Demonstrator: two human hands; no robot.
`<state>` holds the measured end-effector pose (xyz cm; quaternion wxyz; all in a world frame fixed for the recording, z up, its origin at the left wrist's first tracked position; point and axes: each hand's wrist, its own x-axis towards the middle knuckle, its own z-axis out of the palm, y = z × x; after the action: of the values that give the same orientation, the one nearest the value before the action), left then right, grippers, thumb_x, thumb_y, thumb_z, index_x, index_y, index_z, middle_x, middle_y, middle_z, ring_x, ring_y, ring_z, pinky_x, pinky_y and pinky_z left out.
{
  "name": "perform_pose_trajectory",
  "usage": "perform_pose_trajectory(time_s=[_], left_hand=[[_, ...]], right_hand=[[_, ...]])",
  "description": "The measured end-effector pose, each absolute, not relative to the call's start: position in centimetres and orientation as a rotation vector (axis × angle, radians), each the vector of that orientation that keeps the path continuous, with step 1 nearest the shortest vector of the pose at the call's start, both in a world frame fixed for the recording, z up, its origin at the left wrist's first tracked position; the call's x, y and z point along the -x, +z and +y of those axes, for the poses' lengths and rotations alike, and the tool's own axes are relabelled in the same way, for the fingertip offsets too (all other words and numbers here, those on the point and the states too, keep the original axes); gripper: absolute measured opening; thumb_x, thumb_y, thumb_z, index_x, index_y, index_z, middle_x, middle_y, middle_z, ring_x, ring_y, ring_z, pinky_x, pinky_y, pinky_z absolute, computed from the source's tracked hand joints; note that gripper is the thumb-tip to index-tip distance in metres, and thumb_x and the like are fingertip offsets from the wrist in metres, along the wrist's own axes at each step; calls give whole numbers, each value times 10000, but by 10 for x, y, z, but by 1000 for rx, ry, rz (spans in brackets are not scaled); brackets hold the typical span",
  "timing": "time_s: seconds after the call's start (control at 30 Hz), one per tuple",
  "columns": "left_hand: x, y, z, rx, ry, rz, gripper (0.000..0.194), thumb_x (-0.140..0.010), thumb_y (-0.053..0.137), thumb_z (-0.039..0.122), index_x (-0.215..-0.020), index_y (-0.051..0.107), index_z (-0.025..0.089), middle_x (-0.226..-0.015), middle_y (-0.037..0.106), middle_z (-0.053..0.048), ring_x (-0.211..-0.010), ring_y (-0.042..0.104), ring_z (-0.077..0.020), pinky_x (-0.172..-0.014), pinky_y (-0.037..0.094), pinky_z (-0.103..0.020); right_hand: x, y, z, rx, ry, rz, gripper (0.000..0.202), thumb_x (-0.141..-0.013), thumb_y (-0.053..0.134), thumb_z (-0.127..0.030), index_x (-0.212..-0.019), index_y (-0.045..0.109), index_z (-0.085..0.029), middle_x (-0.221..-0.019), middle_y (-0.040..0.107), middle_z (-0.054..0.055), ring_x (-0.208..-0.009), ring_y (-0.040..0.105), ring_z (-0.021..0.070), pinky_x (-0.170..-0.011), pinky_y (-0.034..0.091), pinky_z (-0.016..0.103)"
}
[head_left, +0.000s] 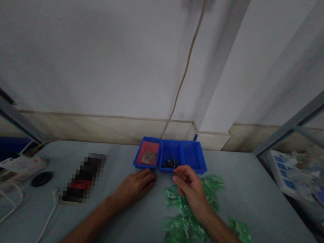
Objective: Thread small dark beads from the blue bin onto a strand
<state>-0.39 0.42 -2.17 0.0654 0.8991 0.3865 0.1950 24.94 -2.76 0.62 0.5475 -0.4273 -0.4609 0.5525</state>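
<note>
My left hand (137, 186) rests on the grey table in front of the left blue tray, with its fingers curled together; whatever may be under the fingertips is hidden. My right hand (190, 187) is closed in a pinch at the front edge of the middle compartment. Anything between its fingertips is too small to make out. Small dark parts (171, 163) lie in a loose pile in the middle compartment (172, 148). Green plastic bags (179, 235) with small contents lie below and around my right hand.
The left blue tray (137, 159) holds a red sheet and a small clear bag. The right compartment (193, 155) stands beside the middle one. On the left are a pixelated object (84, 177), a black disc (42, 178) and a power strip (21, 166) with cables. Metal frames flank the table.
</note>
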Motion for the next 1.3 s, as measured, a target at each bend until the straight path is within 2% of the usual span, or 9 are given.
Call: perform_pose_trajectory(time_s=[0.3, 0.53, 0.9, 1.0, 1.13, 1.3], left_hand=[[2, -17, 3, -2731, 555, 1145, 221, -1125, 486, 289, -1171, 693, 225, -1072, 698, -53, -893, 731, -187, -809, 610, -298], [2, -15, 3, -2706, 523, 1172, 217, -1129, 481, 310, -1111, 678, 219, -1051, 691, -46, -889, 721, -182, -794, 596, -283], [0, -12, 1, -2739, 492, 1141, 257, -1136, 464, 343, -1049, 670, 217, -1003, 682, -43, -885, 701, -186, -789, 579, -287], [1, -13, 2, -2747, 500, 1148, 245, -1135, 465, 341, -1075, 667, 217, -1013, 682, -49, -893, 703, -193, -790, 581, -293], [1, -13, 2, -2734, 508, 1140, 254, -1137, 457, 347, -1081, 669, 219, -1005, 681, -46, -892, 704, -191, -786, 580, -285], [1, -11, 1, -2712, 518, 1143, 250, -1127, 472, 338, -1059, 678, 214, -1001, 679, -50, -868, 697, -193, -767, 582, -293]], right_hand=[[-249, 9, -29, 991, 1355, -1057, 269, -861, 849, -424, -1012, 716, -245, -803, 566, -44, -531, 438, 89, -445, 352, 216], [-247, 10, -28, 937, 1428, -995, 305, -908, 791, -496, -1042, 715, -232, -819, 664, -10, -504, 425, 78, -427, 294, 199], [-247, 9, -29, 935, 1524, -897, 337, -901, 787, -541, -993, 723, -223, -637, 522, -60, -453, 356, 67, -430, 225, 205], [-247, 10, -29, 914, 1540, -872, 329, -897, 792, -528, -1014, 731, -226, -679, 563, -43, -472, 384, 70, -438, 246, 205], [-247, 10, -28, 936, 1487, -915, 337, -877, 819, -509, -1065, 751, -237, -830, 659, 1, -534, 447, 88, -452, 311, 207], [-246, 7, -29, 948, 1456, -969, 306, -856, 845, -461, -1048, 757, -240, -829, 622, -16, -541, 439, 89, -450, 335, 210]])
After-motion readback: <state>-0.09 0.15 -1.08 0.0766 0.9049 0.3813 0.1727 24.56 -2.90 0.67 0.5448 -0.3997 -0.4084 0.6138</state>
